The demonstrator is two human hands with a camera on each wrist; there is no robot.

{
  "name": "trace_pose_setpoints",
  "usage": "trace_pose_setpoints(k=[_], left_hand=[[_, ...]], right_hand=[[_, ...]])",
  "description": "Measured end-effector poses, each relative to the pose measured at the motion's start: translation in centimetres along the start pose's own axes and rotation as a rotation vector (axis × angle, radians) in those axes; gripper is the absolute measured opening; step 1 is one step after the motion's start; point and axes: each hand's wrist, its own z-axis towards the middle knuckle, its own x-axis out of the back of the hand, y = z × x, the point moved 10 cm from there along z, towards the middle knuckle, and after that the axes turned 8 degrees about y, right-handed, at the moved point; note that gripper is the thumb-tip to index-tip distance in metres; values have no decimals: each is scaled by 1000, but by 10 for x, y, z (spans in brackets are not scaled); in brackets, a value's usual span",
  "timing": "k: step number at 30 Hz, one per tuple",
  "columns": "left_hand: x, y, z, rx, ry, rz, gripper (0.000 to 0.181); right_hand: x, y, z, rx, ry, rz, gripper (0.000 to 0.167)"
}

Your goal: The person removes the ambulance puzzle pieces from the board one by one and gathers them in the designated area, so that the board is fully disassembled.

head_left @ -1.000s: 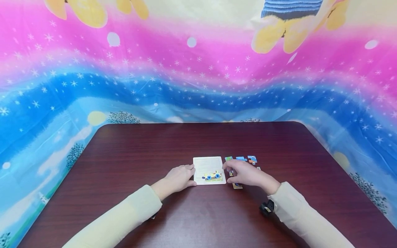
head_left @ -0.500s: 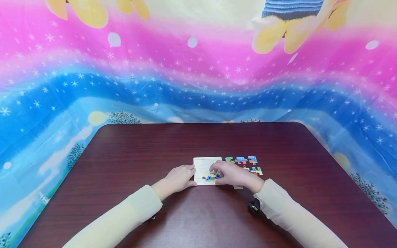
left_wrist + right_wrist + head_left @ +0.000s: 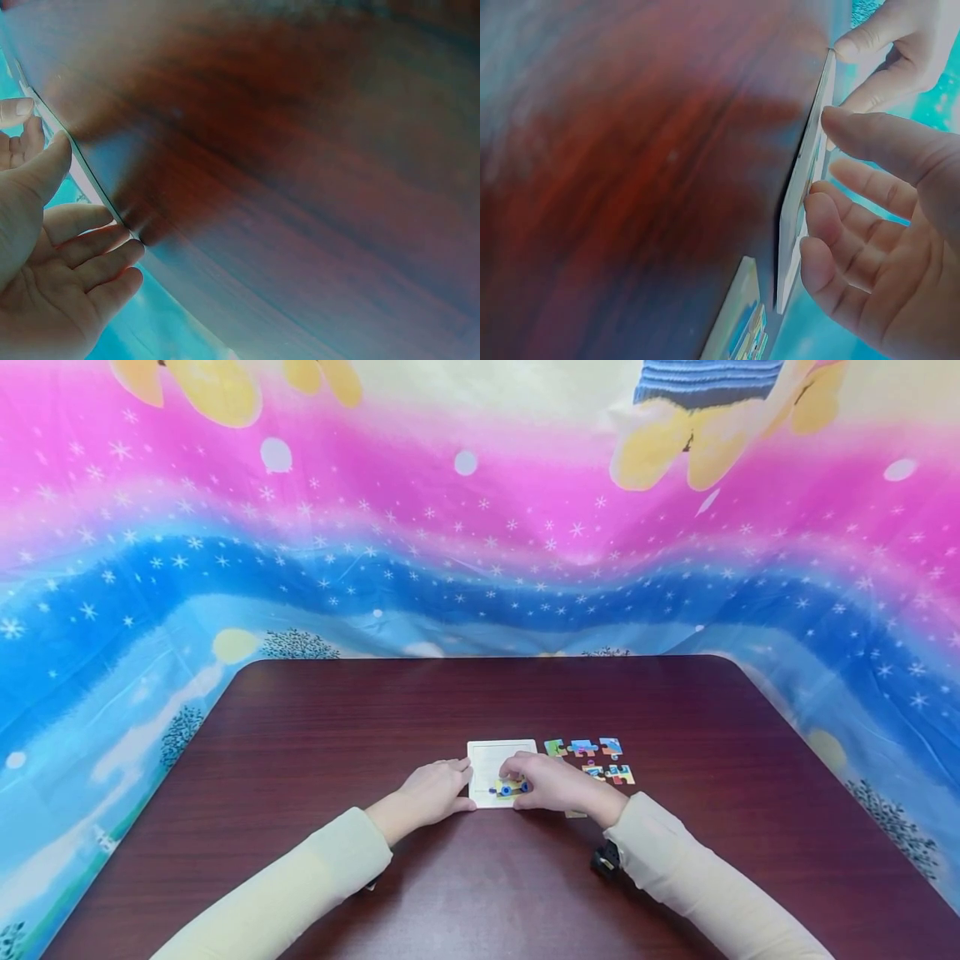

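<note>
A white puzzle tray (image 3: 483, 758) lies on the table, with joined puzzle pieces (image 3: 509, 791) that show blue wheels at its lower right. My left hand (image 3: 429, 790) rests against the tray's left edge, thumb and fingers spread apart. The left wrist view shows its fingertips touching the tray edge (image 3: 91, 174). Over the tray's right part, my right hand (image 3: 558, 782) has its bent fingers and thumb around the joined pieces, hiding their right end. In the right wrist view the thumb (image 3: 877, 139) is near the tray's front edge.
Loose puzzle pieces (image 3: 582, 747) lie in rows right of the tray; my right hand covers some. Another piece (image 3: 575, 814) peeks out below that hand. The dark wooden table (image 3: 375, 710) meets a printed cloth (image 3: 465, 560) behind and at the sides.
My right hand has moved left from above the loose pieces onto the tray, uncovering pieces at the right. My left hand stays at the tray's left edge.
</note>
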Motion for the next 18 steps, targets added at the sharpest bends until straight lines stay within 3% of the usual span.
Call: trace_pose_setpoints(k=[18], left_hand=[[0, 0, 0, -3, 9, -3, 45]], right_hand=[[-4, 3, 3, -20, -14, -2, 37]])
